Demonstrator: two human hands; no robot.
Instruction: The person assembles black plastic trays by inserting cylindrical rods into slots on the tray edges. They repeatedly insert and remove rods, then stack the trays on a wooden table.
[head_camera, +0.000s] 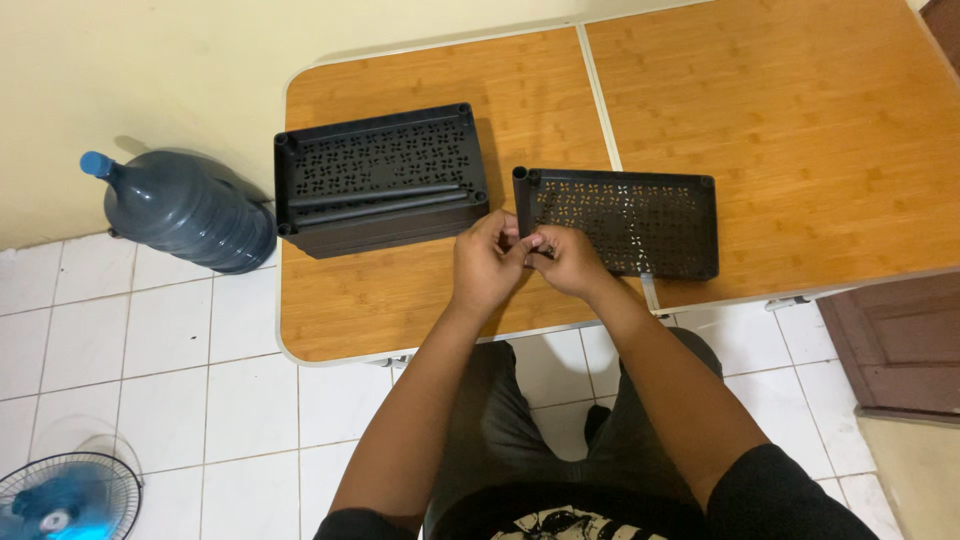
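A black perforated plastic shelf tray (640, 222) lies on the wooden folding table (780, 110) to the right of centre. A short black tube post (521, 200) stands upright at its near left corner. My left hand (487, 262) and my right hand (569, 258) meet at that corner, fingers closed around the lower part of the post and the tray's corner. A stack of similar black perforated trays (380, 180) rests on the table to the left, untouched.
A large blue water bottle (185, 208) lies on the white tiled floor against the wall at left. A blue fan (65, 497) is at the bottom left corner. A brown door (900, 345) is at right. My legs are under the table's near edge.
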